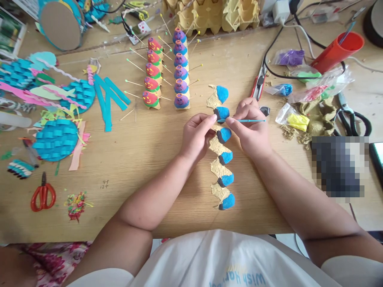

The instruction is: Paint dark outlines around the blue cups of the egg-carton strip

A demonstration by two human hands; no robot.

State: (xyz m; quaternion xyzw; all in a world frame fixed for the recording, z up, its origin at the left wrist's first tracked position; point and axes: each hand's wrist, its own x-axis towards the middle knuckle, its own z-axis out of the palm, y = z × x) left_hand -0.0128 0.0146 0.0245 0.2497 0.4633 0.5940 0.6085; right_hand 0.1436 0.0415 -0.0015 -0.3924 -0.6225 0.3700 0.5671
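Note:
A strip of egg carton [218, 147] stretches lengthwise before me, its several cups coated in blue with black patches. My left hand [195, 135] pinches the strip near its second cup from the far end, thumb on the black part. Between the thumb and fingers of my right hand [253, 133] is a thin blue modelling tool [251, 120], lying sideways with its tip against that same cup. Part of the cup is hidden by my fingers.
Two decorated carton strips, one red and green [152, 71], one purple and blue [181, 71], stand beyond, stuck with pins. Red scissors [43, 197] and woven blue paper discs [56, 139] lie left. A box cutter [259, 81], yellow clay [298, 122] and black-handled scissors [353, 119] lie right.

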